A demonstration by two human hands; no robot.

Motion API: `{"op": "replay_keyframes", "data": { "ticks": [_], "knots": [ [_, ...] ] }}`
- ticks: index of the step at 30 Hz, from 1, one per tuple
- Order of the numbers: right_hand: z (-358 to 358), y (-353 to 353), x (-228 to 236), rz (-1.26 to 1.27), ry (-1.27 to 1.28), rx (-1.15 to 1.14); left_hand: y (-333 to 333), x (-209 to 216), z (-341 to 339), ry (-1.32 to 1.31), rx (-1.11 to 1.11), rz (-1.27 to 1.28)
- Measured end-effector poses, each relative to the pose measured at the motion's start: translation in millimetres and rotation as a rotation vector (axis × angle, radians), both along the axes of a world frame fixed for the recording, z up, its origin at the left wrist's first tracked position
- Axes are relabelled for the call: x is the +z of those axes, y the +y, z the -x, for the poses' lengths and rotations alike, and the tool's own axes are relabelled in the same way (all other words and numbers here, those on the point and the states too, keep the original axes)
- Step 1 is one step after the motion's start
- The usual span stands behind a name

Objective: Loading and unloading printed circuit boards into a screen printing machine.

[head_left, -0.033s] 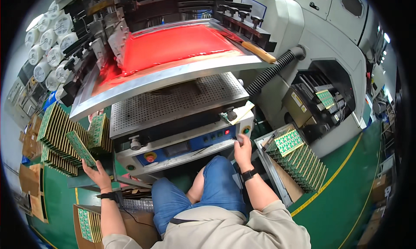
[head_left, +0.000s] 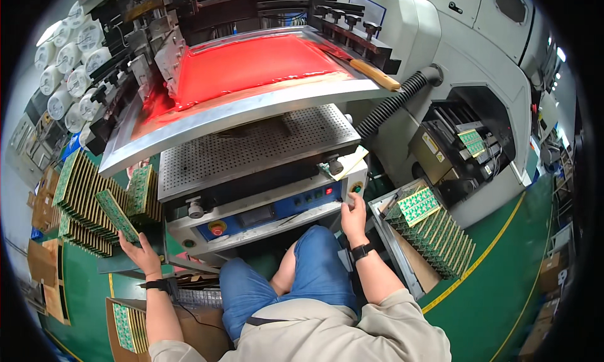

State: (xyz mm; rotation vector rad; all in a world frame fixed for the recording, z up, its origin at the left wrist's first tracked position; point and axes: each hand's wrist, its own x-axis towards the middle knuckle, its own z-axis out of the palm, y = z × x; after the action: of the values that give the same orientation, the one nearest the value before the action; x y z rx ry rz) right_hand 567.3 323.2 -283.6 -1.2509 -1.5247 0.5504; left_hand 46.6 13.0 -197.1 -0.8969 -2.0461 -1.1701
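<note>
A green printed circuit board panel leans upright at the left, gripped along its near lower end by my left hand. Just beyond it stand stacks of similar board panels, set on edge in rows. My right hand is at the right end of the machine's front control panel, fingers extended and apart. Its fingertips are just below a green push button; whether they touch the machine cannot be made out. Above the perforated metal table is a tilted screen frame covered with red ink.
A wooden-handled spatula lies on the frame's right side. Racked board panels stand to the right, one lying flat on top. A cardboard box with more boards sits at lower left. A black corrugated hose runs beside the table.
The fingers of my right hand have shifted slightly beside the control panel and look more spread. My left hand and its circuit board panel have stayed in place.
</note>
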Motion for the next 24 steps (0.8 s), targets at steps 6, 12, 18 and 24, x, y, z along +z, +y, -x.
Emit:
{"op": "replay_keyframes", "data": {
  "ticks": [6, 12, 18, 24],
  "knots": [
    [-5.4, 21.8, -16.6, 0.311, 0.062, -0.078, 3.8, -0.2, -7.2, 0.054, 0.064, 0.149],
    [4.1, 27.8, -16.7, 0.459, 0.064, -0.076, 4.1, 1.5, -7.3, 0.041, 0.092, 0.153],
    [-6.8, 43.4, -28.3, 0.198, 0.109, -0.124, 5.1, 1.1, -7.0, 0.049, 0.108, 0.130],
    [-1.1, 45.7, 6.5, 0.468, 0.549, 0.177, 5.9, 8.7, -9.8, 0.035, 0.118, 0.138]
  ]
}}
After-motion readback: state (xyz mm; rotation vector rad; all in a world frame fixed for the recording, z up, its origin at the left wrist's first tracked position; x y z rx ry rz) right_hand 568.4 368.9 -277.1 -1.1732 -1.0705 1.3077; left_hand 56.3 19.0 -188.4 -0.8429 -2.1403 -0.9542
